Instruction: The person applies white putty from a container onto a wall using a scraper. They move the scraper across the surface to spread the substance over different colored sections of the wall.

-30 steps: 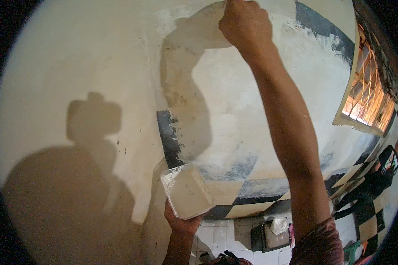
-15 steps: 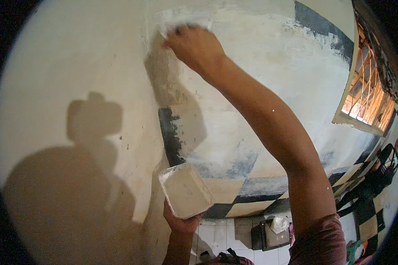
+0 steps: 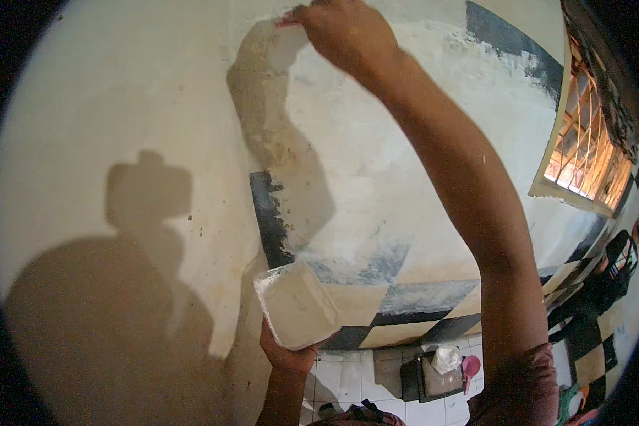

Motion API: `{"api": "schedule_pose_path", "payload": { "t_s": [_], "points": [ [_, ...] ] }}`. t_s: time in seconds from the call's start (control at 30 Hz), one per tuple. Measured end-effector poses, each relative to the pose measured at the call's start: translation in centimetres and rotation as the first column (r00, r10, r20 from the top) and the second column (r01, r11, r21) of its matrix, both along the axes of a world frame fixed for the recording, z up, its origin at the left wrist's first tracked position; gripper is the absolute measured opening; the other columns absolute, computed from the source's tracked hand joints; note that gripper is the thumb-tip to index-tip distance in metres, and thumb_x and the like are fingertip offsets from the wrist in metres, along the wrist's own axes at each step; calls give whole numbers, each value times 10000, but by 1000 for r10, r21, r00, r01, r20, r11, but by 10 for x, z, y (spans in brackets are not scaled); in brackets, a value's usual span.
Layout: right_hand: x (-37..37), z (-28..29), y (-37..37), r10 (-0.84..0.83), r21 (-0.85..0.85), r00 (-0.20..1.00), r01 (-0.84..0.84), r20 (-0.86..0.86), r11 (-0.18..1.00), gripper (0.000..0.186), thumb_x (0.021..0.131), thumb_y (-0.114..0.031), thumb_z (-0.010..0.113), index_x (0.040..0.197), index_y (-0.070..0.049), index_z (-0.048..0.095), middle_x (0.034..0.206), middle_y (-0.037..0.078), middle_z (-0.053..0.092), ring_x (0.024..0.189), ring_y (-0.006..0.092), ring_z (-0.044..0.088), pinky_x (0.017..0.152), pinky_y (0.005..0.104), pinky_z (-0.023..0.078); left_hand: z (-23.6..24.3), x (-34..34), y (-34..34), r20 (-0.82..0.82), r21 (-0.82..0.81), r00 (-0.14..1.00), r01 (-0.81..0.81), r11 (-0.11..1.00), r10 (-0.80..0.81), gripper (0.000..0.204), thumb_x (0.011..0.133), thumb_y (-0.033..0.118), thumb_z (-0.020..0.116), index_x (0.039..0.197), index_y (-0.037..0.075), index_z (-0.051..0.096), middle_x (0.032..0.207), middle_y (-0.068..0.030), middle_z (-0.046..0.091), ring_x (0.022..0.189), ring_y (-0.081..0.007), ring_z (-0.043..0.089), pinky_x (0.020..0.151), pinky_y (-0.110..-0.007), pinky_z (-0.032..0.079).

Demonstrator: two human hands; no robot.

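Observation:
My right hand (image 3: 348,35) is raised high on the pale wall (image 3: 369,135), closed on a small tool (image 3: 289,21) with a reddish part; the hand and shadow make its shape unclear. The wall is patchily coated white over a dark and cream checkered pattern, which shows along its lower part and edges. Low at the centre, my left hand (image 3: 285,349) is closed round a translucent square tub (image 3: 297,302) with white smears on its rim and pale contents.
A barred window (image 3: 582,142) is at the right, with a dark hanging item (image 3: 603,284) below it. On the tiled floor (image 3: 348,380) stand a black box (image 3: 419,383) with a white bag (image 3: 446,358) and a pink dipper (image 3: 471,368). My shadow falls on the left.
My right hand first swept left and slightly down along the upper wall, then moved back up and a little right. My left hand and the tub have barely moved.

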State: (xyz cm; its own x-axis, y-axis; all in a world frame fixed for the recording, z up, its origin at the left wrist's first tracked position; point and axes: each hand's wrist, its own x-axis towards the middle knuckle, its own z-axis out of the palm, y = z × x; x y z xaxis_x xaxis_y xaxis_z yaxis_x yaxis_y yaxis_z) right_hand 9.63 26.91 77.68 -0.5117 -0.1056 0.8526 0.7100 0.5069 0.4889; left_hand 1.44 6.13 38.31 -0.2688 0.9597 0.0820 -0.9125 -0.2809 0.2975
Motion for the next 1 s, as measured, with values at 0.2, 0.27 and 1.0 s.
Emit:
{"api": "schedule_pose_path", "payload": {
  "t_s": [0.2, 0.27, 1.0],
  "points": [
    [-25, -33, 49, 26, 207, 994, -47, 102, 977, 207, 864, -314, 645, 1013, -178, 689, 941, 91, 640, 839, 283, 658, 638, 398, 584, -8, 0, -6, -204, 37, 977, -62, 997, 68, 599, 981, 487, 375, 1443, 108, 423, 1389, -171, 513, 1234, -429, 542, 929, -685, 482],
    [-36, -98, 49, -57, 128, 989, 40, 135, 991, 291, 862, -340, 642, 1000, -85, 666, 900, 103, 598, 825, 250, 609, 635, 369, 578, -9, -3, -7, -146, -40, 987, -67, 997, 60, 597, 982, 491, 374, 1444, 116, 426, 1391, -159, 519, 1243, -414, 539, 945, -671, 476],
    [-31, -130, -29, 121, -477, 968, -2, 219, 879, 240, 894, -227, 600, 1093, -122, 685, 1037, 142, 680, 1014, 330, 658, 790, 440, 576, -9, -1, -15, 8, -104, 1000, -4, 995, 4, 639, 937, 511, 422, 1416, 88, 441, 1353, -194, 534, 1175, -450, 573, 871, -686, 513]
  ]
}}
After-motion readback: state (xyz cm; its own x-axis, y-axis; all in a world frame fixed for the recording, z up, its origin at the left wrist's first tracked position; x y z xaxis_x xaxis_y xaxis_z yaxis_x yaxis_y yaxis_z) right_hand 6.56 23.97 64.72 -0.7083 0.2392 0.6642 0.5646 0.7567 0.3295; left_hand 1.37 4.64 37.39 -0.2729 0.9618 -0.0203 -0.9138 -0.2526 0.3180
